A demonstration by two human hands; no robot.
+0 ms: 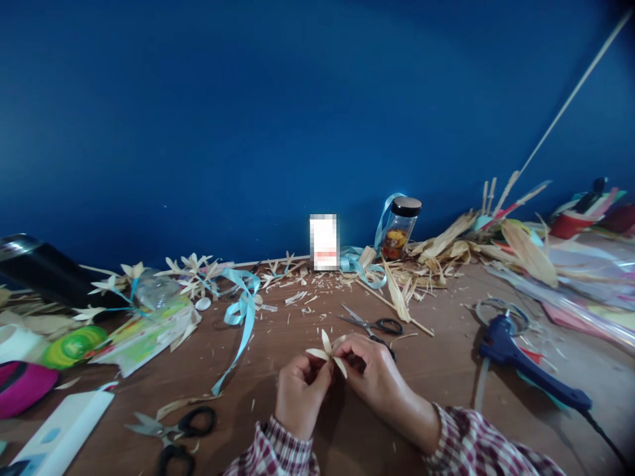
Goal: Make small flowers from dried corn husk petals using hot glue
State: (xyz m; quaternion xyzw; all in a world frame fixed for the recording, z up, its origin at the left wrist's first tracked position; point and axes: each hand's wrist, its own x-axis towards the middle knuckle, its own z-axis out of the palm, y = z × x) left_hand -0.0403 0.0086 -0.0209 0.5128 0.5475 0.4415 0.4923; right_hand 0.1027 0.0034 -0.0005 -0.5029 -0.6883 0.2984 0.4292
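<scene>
Between my two hands, above the brown table [278, 423], is a small cream flower [326, 344] with narrow pointed petals, apparently of dried corn husk. My left hand [303, 390] pinches it low on its left side. From the right, the fingers of my right hand [370, 370] are closed on its petals. The flower's underside is hidden by my fingers. Just behind my right hand lies a pair of scissors [370, 324] with black handles. A second pair of scissors [171, 433] rests at the front left, its blades parted.
A blue glue gun [530, 363] lies at right. Light-blue ribbon [243, 317] and finished husk flowers [193, 271] are at left, beside a white power strip [64, 433]. A jar [397, 231] and dried husks [451, 241] stand near the blue wall [297, 119]. Scraps litter the tabletop.
</scene>
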